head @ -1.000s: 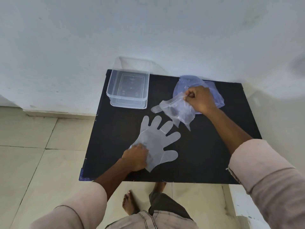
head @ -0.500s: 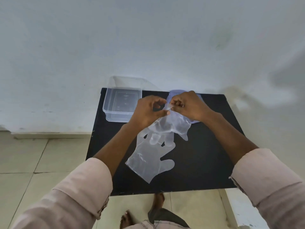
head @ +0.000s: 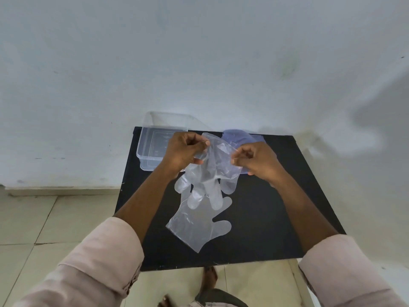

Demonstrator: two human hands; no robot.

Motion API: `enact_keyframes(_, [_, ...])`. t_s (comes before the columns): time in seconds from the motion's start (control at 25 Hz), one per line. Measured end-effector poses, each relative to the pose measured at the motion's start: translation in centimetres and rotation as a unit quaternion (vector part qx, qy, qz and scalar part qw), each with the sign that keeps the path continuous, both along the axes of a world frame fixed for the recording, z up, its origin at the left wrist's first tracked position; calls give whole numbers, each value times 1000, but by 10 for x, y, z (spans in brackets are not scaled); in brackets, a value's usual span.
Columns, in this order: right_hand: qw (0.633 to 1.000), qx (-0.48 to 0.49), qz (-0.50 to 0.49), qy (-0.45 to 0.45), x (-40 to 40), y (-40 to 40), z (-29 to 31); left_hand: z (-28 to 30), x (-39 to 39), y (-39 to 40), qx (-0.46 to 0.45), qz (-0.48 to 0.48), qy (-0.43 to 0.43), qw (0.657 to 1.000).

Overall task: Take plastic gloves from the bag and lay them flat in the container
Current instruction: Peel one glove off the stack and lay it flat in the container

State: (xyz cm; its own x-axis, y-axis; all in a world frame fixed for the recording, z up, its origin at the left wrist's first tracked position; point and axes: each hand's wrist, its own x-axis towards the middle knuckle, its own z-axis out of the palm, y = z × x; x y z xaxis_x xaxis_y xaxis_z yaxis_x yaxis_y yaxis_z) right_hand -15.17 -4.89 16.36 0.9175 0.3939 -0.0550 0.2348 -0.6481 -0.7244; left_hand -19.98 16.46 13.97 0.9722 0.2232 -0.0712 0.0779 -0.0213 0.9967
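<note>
Nearest, one clear glove (head: 199,222) lies flat on the black table (head: 265,218), its fingers pointing away from the person. Above it, a second glove (head: 212,169) hangs in the air, stretched between both hands with its fingers drooping down toward the flat one. The left hand (head: 183,151) pinches the cuff's left edge between thumb and fingertips; the right hand (head: 256,160) pinches the right edge. Beyond the right hand lies the bluish bag (head: 239,136). At the table's far left corner stands the clear container (head: 152,142), against the wall.
</note>
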Motion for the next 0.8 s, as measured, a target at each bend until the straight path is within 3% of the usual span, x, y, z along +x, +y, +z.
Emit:
enact_keyframes(0.12, [992, 109, -59, 39, -5, -1, -8, 0, -3, 6, -11, 2, 10, 1000])
enact_keyframes(0.36, [965, 237, -83, 80, -6, -1, -14, -4, -3, 6, -41, -11, 12, 999])
enact_keyframes(0.8, [931, 324, -118, 117, 28, -1, -12, -7, 33, -16, -103, 4, 20, 994])
